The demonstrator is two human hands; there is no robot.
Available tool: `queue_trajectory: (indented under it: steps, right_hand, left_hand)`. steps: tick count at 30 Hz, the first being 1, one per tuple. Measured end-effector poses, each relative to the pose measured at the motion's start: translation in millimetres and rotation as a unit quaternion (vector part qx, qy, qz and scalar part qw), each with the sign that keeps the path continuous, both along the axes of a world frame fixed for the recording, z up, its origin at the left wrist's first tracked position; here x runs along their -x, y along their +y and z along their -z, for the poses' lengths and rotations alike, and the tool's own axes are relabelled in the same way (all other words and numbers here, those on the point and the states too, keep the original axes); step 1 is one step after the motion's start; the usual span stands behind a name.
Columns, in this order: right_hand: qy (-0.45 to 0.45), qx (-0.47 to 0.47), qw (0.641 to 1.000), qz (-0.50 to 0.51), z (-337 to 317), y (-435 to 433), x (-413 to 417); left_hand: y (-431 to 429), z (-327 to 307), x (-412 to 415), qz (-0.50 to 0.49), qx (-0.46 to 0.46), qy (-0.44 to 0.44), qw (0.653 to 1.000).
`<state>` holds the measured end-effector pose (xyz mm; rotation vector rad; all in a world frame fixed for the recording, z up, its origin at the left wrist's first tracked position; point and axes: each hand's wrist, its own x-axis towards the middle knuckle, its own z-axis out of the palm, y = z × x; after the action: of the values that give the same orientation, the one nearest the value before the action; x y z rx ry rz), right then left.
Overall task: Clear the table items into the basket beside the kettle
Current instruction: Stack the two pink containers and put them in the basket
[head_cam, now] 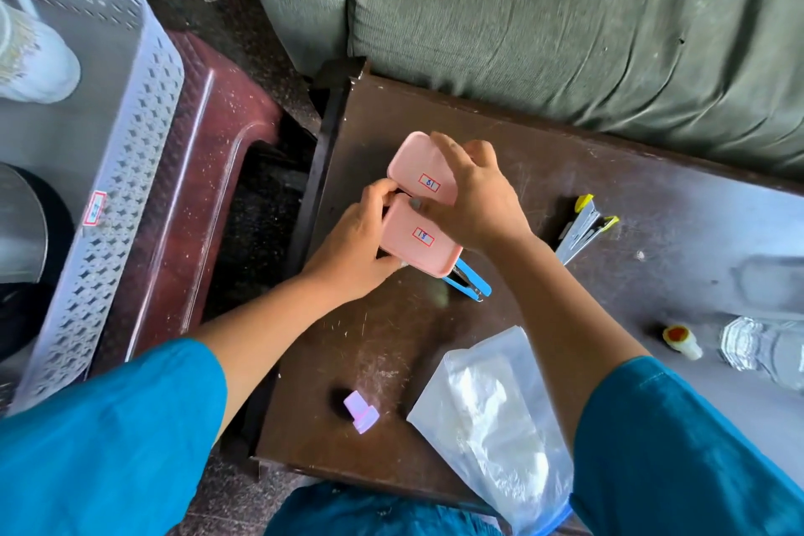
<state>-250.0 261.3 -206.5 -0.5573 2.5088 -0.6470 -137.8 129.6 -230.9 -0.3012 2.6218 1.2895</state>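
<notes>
Two pink trays with red-bordered labels are held over the dark brown table [435, 326]. My left hand [361, 248] grips the near pink tray [417, 244] by its left edge. My right hand [470, 196] grips the far pink tray [420, 168] from its right side. The two trays touch end to end. A blue stapler [472, 281] pokes out from under the near tray. The white perforated basket [126, 170] stands at the left on a maroon stool [217, 135], with the dark kettle [26, 231] at the far left edge.
On the table lie a silver stapler with yellow tips [581, 226], a clear zip bag of white material [496, 418], a small lilac cap [361, 411], a small glue bottle [681, 342] and clear glassware [761, 344]. A green sofa [565, 13] borders the far edge.
</notes>
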Motion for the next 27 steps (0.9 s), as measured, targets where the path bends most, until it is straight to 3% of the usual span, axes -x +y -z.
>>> queue_trajectory:
  steps: [5,10,17,22,27]
  right_hand:
    - [-0.009,0.016,1.0,-0.016,1.8,-3.4,3.9]
    - [-0.067,0.07,0.994,0.049,5.6,-3.8,-0.2]
    - [-0.209,0.306,0.912,0.173,-30.5,-24.2,-0.6]
    - [-0.181,0.374,0.901,0.128,-76.0,-64.6,-6.7]
    - [-0.136,0.346,0.927,0.051,-127.4,-119.6,-9.1]
  left_hand:
    - [-5.7,-1.3,-0.7,0.044,0.01,-0.01,0.999]
    - [-14.1,-4.7,-6.2,0.066,0.005,0.009,0.998]
    - [-29.2,-38.3,-6.1,0.052,-0.006,0.107,0.993]
    - [-56.1,-74.1,-18.2,-0.033,0.015,0.176,0.984]
    - [-95.8,-109.4,-31.4,-0.114,0.014,0.254,0.96]
